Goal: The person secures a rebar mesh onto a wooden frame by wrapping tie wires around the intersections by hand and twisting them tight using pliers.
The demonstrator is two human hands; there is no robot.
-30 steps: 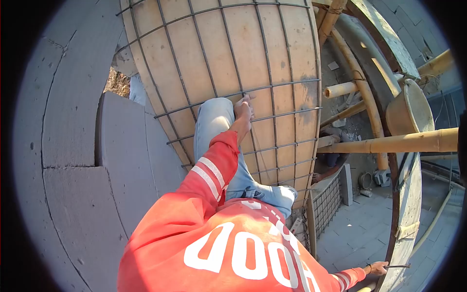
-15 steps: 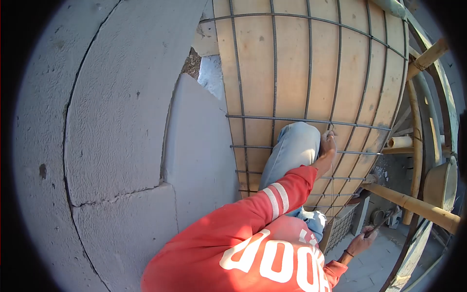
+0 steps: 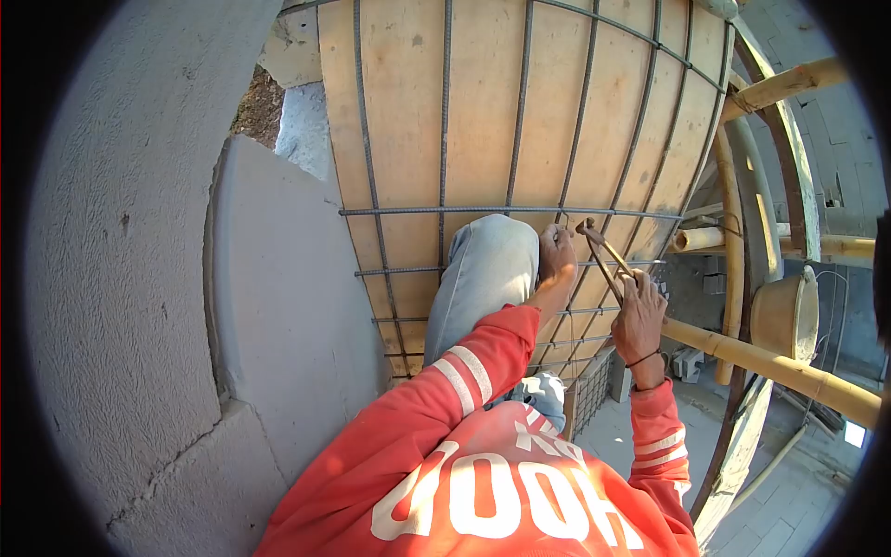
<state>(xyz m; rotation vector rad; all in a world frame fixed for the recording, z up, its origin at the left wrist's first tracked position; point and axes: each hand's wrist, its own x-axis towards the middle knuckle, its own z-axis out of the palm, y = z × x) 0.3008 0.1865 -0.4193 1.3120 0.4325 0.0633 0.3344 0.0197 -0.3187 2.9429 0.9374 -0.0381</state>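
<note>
My left hand (image 3: 557, 252) is closed in a pinch just below a crossing of the steel rebar grid (image 3: 501, 211). A thin tie wire (image 3: 562, 219) shows at its fingertips, looped near the bar. My right hand (image 3: 639, 320) grips the handles of rusty pincers (image 3: 603, 249). Their head points up and left, a short gap from my left fingers, and the handles are somewhat apart. My bent knee in pale jeans (image 3: 487, 269) rests over the bars, beside my left hand.
Plywood boards (image 3: 483, 111) lie under the rebar. Grey block wall (image 3: 288, 269) runs along the left. On the right are bamboo poles (image 3: 780, 369), a wooden post (image 3: 789, 148) and a hanging pale bucket-like container (image 3: 785, 316), with a tiled floor (image 3: 770, 520) far below.
My right hand has come up from low on the right, bringing the pincers close to my left hand. My left hand stays at the rebar crossing. The view has shifted to the right.
</note>
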